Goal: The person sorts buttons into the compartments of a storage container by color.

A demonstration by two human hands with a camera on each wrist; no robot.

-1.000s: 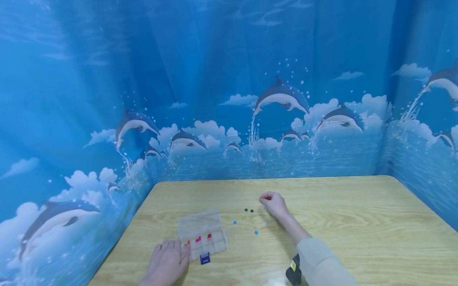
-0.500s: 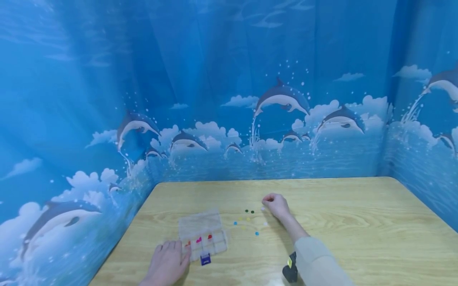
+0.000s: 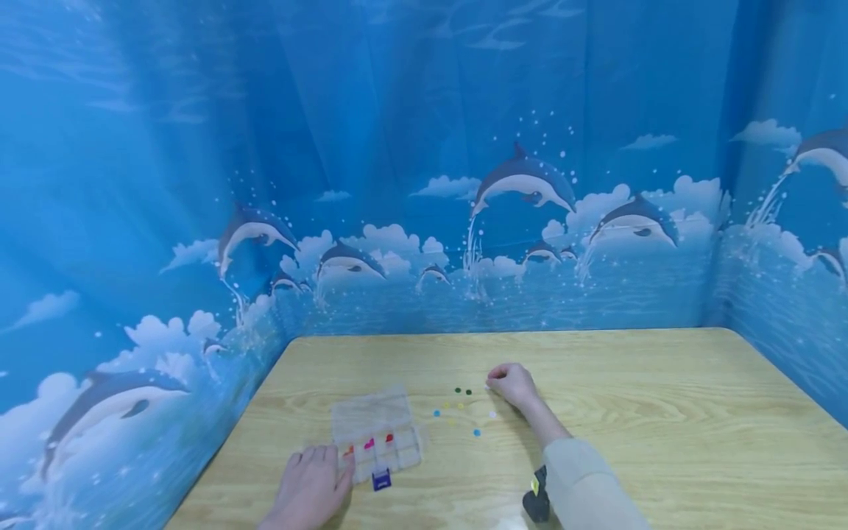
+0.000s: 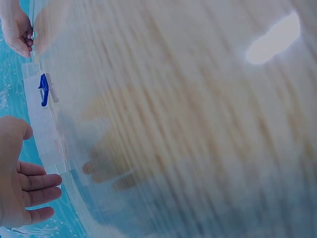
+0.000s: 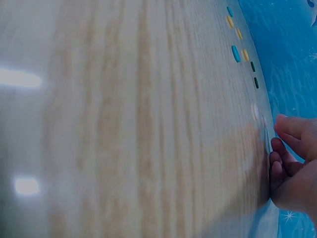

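Observation:
In the head view a clear compartment box [image 3: 400,458] lies with its lid [image 3: 371,412] folded back and a blue clasp [image 3: 381,480] at its near edge. Orange [image 3: 348,450], pink [image 3: 369,444] and red [image 3: 389,438] small pieces sit in its far row. My left hand [image 3: 308,486] rests at the box's left side, fingers extended [image 4: 37,191]. Farther right, my right hand [image 3: 513,384] is low over the table, fingertips right at a small white disc [image 3: 488,386]. From the right wrist, the thumb and fingers [image 5: 292,131] show a gap with nothing visible between them.
Small discs lie between box and right hand: two green [image 3: 458,390], two blue [image 3: 477,433], several yellow [image 3: 452,422] and another white disc [image 3: 492,414]. A black strap-like device [image 3: 536,500] is at the right sleeve [image 3: 589,478]. A dolphin-print curtain [image 3: 424,184] surrounds the wooden table [image 3: 662,412].
My right hand has shifted slightly right and come down toward the small white disc, its fingertips now right at it. The left hand and the box stay put.

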